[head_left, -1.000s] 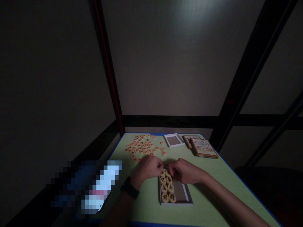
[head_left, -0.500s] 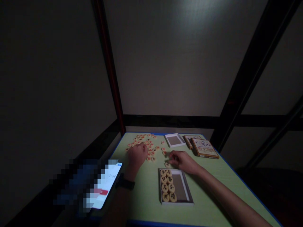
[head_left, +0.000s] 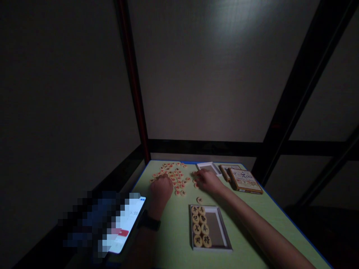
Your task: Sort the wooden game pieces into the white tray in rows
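Loose Chinese chess pieces (head_left: 179,181) with red or dark characters lie scattered across the far left of the green table. My left hand (head_left: 162,186) rests at their near side, fingers curled; whatever is in them is hidden. Farther right, my right hand (head_left: 209,180) reaches forward with thumb and fingers apart, the fingertips at a small red-marked piece. A single dark-marked piece (head_left: 199,200) lies alone just beyond the shallow box (head_left: 227,239). Inside that box, larger dark-marked pieces (head_left: 204,228) stand in two columns on the left, with bare bottom showing on the right.
A white tray (head_left: 217,170) lies at the back edge, partly behind my right hand. Two printed boxes (head_left: 244,181) overlap at the back right. A lit phone (head_left: 129,220) is at the left, its surroundings pixelated. Walls stand behind and to the left.
My right hand has moved forward, away from the lone dark-marked piece, to the red-marked pieces near the white tray. My left hand stays by the scattered pieces. The view has tilted slightly.
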Demonstrator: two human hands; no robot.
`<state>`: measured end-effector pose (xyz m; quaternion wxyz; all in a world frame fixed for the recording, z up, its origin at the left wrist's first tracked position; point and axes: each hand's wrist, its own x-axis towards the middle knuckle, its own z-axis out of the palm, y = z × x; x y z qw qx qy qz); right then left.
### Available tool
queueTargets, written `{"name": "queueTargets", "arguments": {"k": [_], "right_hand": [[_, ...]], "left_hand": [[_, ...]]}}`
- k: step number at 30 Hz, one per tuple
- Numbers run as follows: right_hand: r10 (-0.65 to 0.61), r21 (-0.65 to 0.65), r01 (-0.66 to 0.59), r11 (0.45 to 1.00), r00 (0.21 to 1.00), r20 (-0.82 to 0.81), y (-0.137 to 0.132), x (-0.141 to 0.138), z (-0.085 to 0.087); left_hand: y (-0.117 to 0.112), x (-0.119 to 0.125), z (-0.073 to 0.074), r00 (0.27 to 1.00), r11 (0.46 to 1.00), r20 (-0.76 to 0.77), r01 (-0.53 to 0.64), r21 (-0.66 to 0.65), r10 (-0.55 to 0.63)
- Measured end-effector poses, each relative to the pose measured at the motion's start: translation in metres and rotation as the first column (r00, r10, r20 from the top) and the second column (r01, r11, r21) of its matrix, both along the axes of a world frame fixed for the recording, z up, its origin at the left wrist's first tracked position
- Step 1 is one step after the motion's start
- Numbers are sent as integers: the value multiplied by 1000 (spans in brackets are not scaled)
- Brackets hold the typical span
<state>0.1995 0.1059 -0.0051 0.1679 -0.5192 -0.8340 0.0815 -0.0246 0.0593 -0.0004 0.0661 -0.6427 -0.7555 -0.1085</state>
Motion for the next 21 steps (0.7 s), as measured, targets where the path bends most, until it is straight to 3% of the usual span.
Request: {"name": "queueTargets", "arguments": {"k": [7, 15, 21], "right_hand": [[68, -62, -60, 996, 988, 138, 17, -21, -2], [185, -104, -174, 979, 978, 99, 21, -17, -3], [221, -133, -212, 968, 973, 60, 22, -10, 5]], "left_hand": [[1, -1, -3, 999, 996, 17, 51, -77, -50], [6, -1, -4, 997, 995, 4, 79, -65, -79], [-5, 2, 1, 943, 945, 113, 322, -53, -314]]}}
